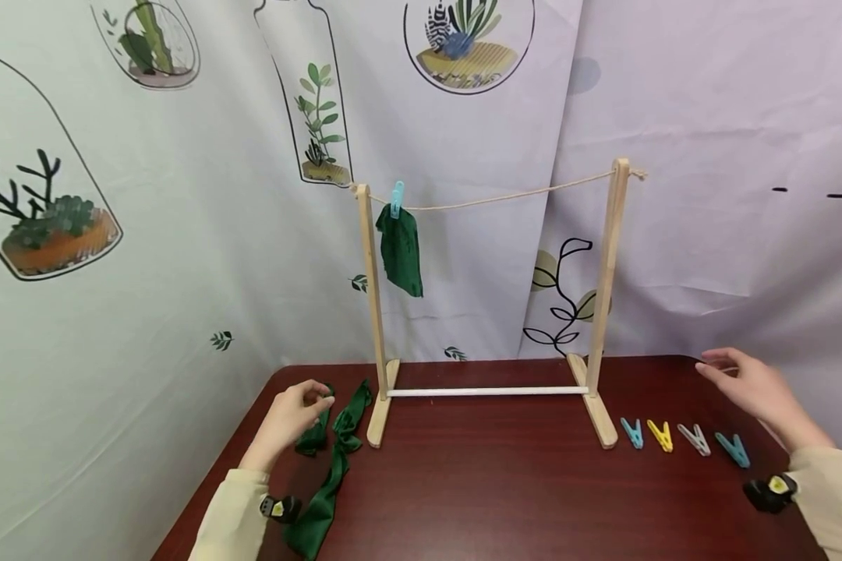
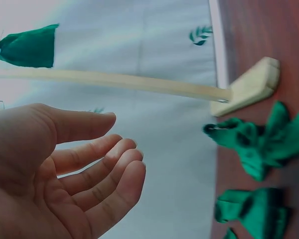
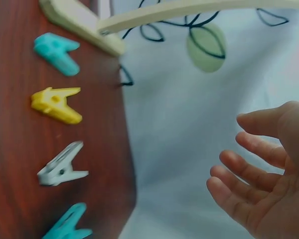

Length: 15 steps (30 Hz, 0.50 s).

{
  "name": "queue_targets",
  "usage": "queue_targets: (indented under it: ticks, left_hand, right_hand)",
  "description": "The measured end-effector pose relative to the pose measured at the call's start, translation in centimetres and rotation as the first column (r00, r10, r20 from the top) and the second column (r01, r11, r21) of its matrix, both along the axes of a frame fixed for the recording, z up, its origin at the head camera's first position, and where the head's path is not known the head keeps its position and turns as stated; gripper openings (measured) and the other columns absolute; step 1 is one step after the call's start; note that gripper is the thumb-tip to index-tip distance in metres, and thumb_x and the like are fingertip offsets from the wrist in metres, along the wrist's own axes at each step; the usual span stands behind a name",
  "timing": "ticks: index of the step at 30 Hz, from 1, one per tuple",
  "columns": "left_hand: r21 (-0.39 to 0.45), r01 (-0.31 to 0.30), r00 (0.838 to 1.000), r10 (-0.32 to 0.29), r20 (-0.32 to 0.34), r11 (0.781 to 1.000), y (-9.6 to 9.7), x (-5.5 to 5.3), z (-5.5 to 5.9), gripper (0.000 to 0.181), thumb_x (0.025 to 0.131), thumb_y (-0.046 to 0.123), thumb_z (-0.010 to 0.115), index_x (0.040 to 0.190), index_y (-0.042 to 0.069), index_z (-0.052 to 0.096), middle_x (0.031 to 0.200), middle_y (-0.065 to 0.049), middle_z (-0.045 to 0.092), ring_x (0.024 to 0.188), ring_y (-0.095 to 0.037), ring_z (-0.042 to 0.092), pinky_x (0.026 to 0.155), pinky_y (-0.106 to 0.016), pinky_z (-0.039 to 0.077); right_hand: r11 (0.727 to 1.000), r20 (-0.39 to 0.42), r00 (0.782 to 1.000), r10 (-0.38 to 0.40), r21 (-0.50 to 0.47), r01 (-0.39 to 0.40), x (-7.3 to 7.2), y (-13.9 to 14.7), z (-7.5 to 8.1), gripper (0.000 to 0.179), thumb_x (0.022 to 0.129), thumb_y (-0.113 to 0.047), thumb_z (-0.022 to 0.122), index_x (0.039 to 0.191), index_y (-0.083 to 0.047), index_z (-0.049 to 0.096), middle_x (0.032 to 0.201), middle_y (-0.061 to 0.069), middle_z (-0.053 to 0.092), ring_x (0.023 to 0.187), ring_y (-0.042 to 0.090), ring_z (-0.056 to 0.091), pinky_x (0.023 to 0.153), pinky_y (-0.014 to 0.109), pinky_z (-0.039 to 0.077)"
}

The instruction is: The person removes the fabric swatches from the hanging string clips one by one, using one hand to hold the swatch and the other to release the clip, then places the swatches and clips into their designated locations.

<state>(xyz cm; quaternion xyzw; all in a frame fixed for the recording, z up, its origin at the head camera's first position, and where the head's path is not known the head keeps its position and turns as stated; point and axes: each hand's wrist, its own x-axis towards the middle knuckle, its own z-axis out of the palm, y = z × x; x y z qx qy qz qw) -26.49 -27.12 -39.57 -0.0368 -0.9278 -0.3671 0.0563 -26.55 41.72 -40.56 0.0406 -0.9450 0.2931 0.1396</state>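
Note:
Above the green cloths at the table's left hovers my left hand [image 1: 292, 417], its fingers loosely bent and holding nothing. A long twisted green cloth [image 1: 337, 467] lies beside a smaller green cloth [image 1: 313, 438], which the hand partly covers in the head view. Over the right side of the table, my right hand [image 1: 758, 393] is raised with relaxed fingers and nothing in them. Nearest to it are a teal clothespin [image 1: 733, 449], a grey clothespin [image 1: 694, 439], a yellow clothespin [image 3: 56, 105] and a light blue clothespin [image 1: 632, 433], set in a row.
A wooden drying rack [image 1: 606, 288] stands at the back, with a rope [image 1: 491, 203] strung between its posts. Near the left post, a blue clothespin [image 1: 397, 199] holds a green cloth [image 1: 401, 253] on the rope. A printed curtain [image 1: 477, 304] hangs behind the dark red table [image 1: 491, 483].

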Motion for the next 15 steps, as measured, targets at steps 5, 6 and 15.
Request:
queue_targets:
  ticks: [5, 6, 15]
  left_hand:
    - [-0.027, 0.016, 0.998, -0.017, -0.054, 1.000, 0.6, -0.7, 1.9, 0.028, 0.101, 0.023, 0.064, 0.120, 0.003, 0.066, 0.096, -0.008, 0.069, 0.070, -0.016, 0.062, 0.065, -0.033, 0.052]
    - [-0.028, 0.023, 0.998, -0.025, -0.064, 0.999, 0.8, -0.8, 2.3, 0.029, 0.101, 0.023, 0.064, 0.121, 0.002, 0.066, 0.097, -0.008, 0.069, 0.070, -0.016, 0.063, 0.065, -0.033, 0.052]
    - [-0.023, 0.072, 0.983, -0.075, -0.169, 0.997, 2.2, -1.8, 5.5, 0.035, 0.101, 0.029, 0.064, 0.125, 0.002, 0.065, 0.104, -0.015, 0.070, 0.073, -0.017, 0.067, 0.066, -0.033, 0.056]
  right_hand:
    - [1.000, -0.039, 0.999, -0.010, 0.009, 0.010, -0.1, -1.2, 2.1, 0.050, 0.105, -0.032, 0.054, 0.134, 0.008, 0.051, 0.123, 0.038, 0.057, 0.107, 0.054, 0.054, 0.075, 0.055, 0.045]
    - [1.000, -0.045, 0.999, -0.010, 0.003, 0.010, -0.1, -1.4, 2.5, 0.050, 0.105, -0.033, 0.054, 0.134, 0.008, 0.052, 0.123, 0.038, 0.057, 0.108, 0.053, 0.054, 0.075, 0.054, 0.045]
    - [0.999, -0.088, 0.996, -0.026, -0.044, 0.022, -0.5, -4.1, 5.9, 0.053, 0.104, -0.041, 0.052, 0.137, 0.000, 0.055, 0.128, 0.031, 0.058, 0.113, 0.047, 0.053, 0.078, 0.048, 0.045]
